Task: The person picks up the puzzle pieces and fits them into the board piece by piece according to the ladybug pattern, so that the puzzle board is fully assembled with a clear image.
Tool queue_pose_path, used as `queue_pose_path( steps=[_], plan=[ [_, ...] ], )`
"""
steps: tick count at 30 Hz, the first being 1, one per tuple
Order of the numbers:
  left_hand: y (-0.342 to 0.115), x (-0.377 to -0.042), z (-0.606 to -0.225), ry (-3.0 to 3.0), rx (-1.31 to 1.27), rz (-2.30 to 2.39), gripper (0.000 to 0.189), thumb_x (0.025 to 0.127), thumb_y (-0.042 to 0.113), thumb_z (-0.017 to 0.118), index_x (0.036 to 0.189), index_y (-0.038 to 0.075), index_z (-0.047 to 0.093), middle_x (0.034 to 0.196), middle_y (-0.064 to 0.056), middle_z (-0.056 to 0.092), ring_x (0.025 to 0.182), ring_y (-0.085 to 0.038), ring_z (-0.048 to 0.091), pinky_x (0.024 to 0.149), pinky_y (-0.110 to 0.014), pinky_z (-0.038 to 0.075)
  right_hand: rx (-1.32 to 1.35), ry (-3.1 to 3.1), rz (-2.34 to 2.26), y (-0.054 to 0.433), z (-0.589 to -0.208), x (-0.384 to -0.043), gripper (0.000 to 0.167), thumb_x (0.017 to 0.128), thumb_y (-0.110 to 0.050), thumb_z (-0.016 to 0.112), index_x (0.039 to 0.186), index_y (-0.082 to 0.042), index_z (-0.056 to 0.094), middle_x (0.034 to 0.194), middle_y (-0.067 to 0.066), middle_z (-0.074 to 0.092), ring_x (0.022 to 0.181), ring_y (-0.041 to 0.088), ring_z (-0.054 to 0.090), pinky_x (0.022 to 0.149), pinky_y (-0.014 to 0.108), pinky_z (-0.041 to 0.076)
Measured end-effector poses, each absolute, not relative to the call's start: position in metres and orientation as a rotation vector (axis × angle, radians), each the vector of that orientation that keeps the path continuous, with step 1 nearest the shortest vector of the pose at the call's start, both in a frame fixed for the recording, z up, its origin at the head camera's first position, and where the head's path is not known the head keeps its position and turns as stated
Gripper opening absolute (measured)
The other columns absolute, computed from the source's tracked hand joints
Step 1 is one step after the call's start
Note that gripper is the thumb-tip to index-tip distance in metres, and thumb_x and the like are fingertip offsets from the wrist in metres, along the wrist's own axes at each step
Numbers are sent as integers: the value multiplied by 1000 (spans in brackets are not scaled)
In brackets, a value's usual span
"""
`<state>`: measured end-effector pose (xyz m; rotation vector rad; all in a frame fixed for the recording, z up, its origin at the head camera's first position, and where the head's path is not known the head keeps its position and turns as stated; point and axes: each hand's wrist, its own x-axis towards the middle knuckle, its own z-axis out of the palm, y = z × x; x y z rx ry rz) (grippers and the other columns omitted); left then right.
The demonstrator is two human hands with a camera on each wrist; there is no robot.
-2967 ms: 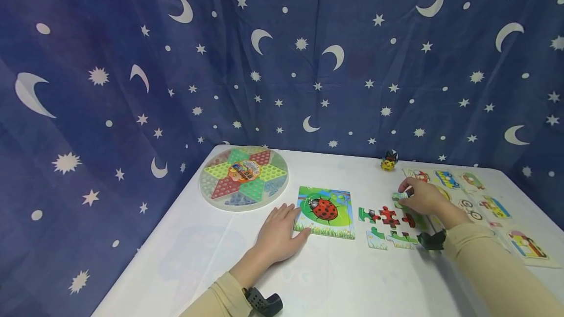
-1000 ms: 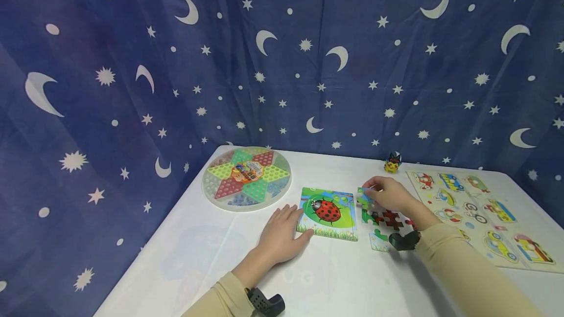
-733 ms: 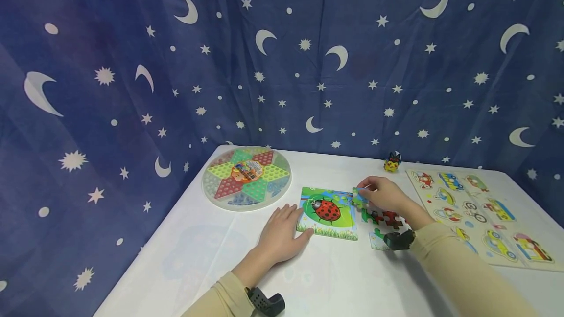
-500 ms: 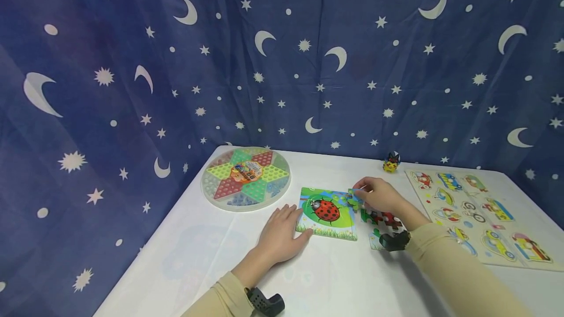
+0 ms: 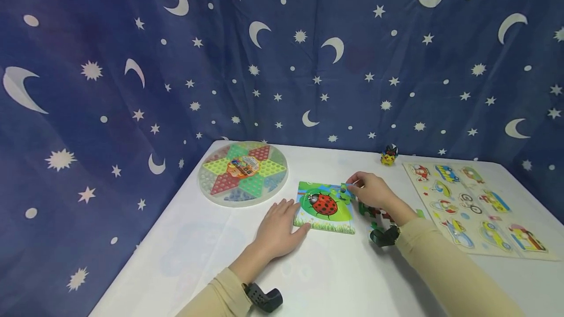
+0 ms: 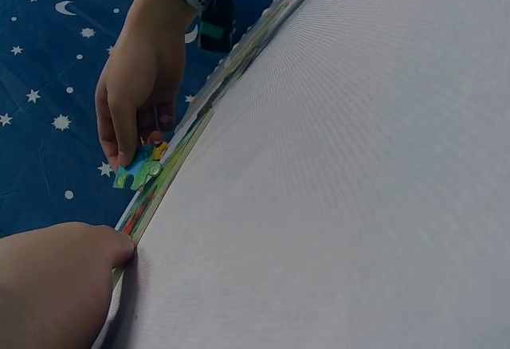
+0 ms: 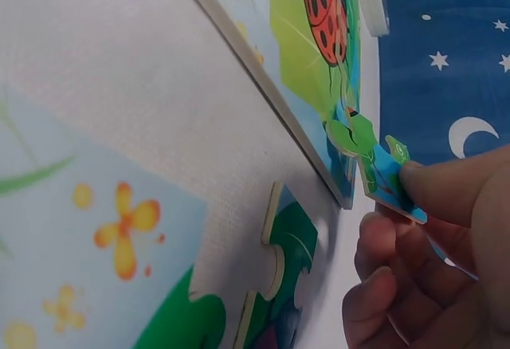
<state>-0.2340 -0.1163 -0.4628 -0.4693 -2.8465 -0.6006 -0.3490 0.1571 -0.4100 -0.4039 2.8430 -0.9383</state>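
My right hand [image 5: 373, 192] pinches a green and blue jigsaw piece [image 7: 381, 172] between thumb and fingers, tilted just above the far right corner of the ladybug puzzle board [image 5: 308, 219]. A full ladybug picture shows on that board. My left hand [image 5: 275, 231] lies relaxed on the table, its fingertips at the board's left edge and its thumb [image 6: 119, 245] at the near edge. Close to the board's right side lie loose jigsaw pieces, among them a dark green one [image 7: 295, 237] and a pale blue one with yellow flowers [image 7: 88, 229]. My right forearm and wrist camera partly hide them.
At the back left sits a round Chinese checkers board [image 5: 244, 172]. A peg puzzle board with vehicle pictures [image 5: 478, 209] covers the right side of the table. Behind the loose pieces stands a small yellow figurine [image 5: 388, 156], and a starry blue curtain [image 5: 282, 62] closes the back.
My right hand has carried the jigsaw piece leftward from beyond the loose pieces to over the ladybug board's far right corner. My left hand stays put; the head view has shifted slightly.
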Motion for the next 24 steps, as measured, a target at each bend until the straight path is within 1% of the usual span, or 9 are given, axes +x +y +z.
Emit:
queue_pose_path(
  steps=[4,12,17,24],
  plan=[
    [-118,-234,-462,-2840,-478,-613,65,100,49,58,146,4,54,151,-18,51,146,-36,38,124,-48,23,-430,2888,-875,153,-408,-349,21,103,-22,62,115,-5,67,100,11,67,83,24,59,68,36,51],
    [-119,-235,-464,-2825,-481,-625,63,100,47,59,145,3,55,150,-19,51,145,-36,40,123,-48,25,-537,2968,-765,145,-412,-348,17,100,-19,66,108,-4,70,95,9,67,83,26,60,74,43,53],
    [-119,-235,-464,-2832,-481,-626,63,100,47,58,146,3,55,150,-19,51,145,-37,39,124,-48,24,-492,2978,-744,140,-415,-347,16,100,-19,67,107,-5,71,96,7,66,87,25,59,78,44,52],
    [-118,-235,-462,-2839,-475,-624,64,100,48,58,146,4,54,151,-18,50,146,-36,39,124,-48,23,-466,2988,-708,135,-416,-350,18,100,-19,67,108,-4,71,93,6,64,86,25,57,78,45,51]
  ],
)
